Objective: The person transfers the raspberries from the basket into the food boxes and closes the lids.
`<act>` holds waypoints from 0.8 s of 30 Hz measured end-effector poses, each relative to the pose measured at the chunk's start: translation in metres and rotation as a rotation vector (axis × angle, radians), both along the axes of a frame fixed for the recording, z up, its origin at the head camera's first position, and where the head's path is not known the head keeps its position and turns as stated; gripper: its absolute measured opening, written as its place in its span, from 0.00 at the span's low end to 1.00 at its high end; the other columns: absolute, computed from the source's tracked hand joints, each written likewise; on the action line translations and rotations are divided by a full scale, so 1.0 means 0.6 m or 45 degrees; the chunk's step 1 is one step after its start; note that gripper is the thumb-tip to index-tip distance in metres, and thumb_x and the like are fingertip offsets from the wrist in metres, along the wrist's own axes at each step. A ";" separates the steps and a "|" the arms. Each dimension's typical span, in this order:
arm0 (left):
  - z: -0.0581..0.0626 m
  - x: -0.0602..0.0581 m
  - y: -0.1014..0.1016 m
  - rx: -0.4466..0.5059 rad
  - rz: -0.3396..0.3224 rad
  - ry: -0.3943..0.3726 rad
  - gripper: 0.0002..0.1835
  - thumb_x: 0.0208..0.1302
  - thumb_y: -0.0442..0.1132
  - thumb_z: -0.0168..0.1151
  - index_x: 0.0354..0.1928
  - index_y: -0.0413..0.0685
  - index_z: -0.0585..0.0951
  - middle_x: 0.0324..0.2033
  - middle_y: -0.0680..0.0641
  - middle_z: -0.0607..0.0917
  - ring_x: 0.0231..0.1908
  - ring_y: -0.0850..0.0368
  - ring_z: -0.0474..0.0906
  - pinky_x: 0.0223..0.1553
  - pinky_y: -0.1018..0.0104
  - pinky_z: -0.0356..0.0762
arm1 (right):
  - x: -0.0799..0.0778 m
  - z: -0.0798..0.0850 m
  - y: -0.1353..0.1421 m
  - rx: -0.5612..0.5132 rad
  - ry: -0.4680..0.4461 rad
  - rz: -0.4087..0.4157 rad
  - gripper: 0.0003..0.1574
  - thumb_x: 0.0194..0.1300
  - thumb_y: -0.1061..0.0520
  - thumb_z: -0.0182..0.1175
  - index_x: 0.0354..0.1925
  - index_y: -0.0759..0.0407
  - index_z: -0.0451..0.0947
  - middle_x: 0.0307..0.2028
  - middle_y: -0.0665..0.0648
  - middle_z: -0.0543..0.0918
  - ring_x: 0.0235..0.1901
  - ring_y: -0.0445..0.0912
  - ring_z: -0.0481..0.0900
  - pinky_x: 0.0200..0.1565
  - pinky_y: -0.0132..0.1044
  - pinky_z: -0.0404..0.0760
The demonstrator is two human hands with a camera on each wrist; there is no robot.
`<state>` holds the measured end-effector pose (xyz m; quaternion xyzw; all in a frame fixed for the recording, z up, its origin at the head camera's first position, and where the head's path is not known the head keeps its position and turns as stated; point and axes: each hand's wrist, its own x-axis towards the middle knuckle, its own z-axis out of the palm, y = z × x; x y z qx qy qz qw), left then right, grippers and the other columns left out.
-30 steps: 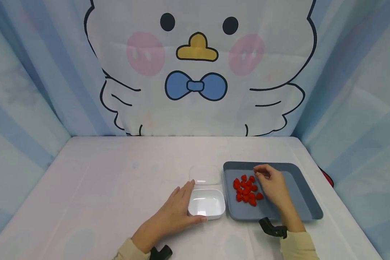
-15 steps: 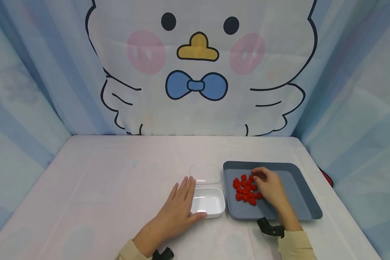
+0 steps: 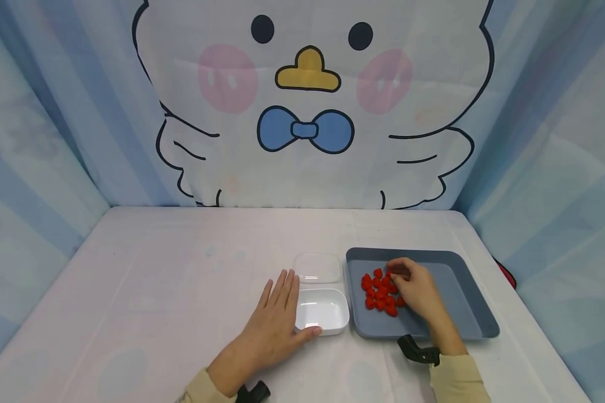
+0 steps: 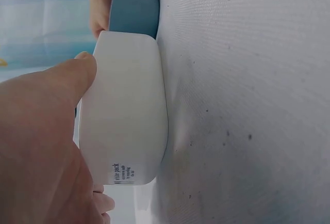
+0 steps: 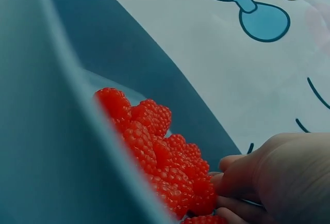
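My left hand [image 3: 269, 330] lies with straight fingers along the left side of a white box [image 3: 322, 313]. Its thumb [image 4: 85, 72] touches the box's near rim in the left wrist view. Small print marks the box's side. On the grey tray [image 3: 464, 291] sits a pile of red raspberries [image 3: 380, 294]. Over the pile's right edge, my right hand [image 3: 420, 291] has curled fingers and thumb at one raspberry [image 5: 205, 195]. The fingertips partly cover that berry in the head view, where it seems pinched.
A clear plastic lid [image 3: 317, 267] lies just behind the white box. The tray stands close on the box's right, with raised walls. A white cloth covers the table [image 3: 156, 268]. A curtain with a cartoon bird [image 3: 305, 84] hangs at the back.
My right hand has moved slightly left and down, bringing its fingertips onto the pile's right edge. My left hand has straightened a little along the box, its thumb still on the near rim.
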<state>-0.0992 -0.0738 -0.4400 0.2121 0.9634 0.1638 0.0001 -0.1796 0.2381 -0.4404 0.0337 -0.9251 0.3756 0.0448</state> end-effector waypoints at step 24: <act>-0.001 -0.001 0.002 0.028 -0.012 -0.004 0.55 0.66 0.72 0.48 0.76 0.33 0.50 0.76 0.34 0.53 0.78 0.40 0.44 0.76 0.41 0.46 | 0.003 0.011 -0.004 -0.103 0.014 -0.074 0.16 0.70 0.68 0.54 0.55 0.65 0.77 0.52 0.66 0.83 0.51 0.57 0.81 0.55 0.52 0.81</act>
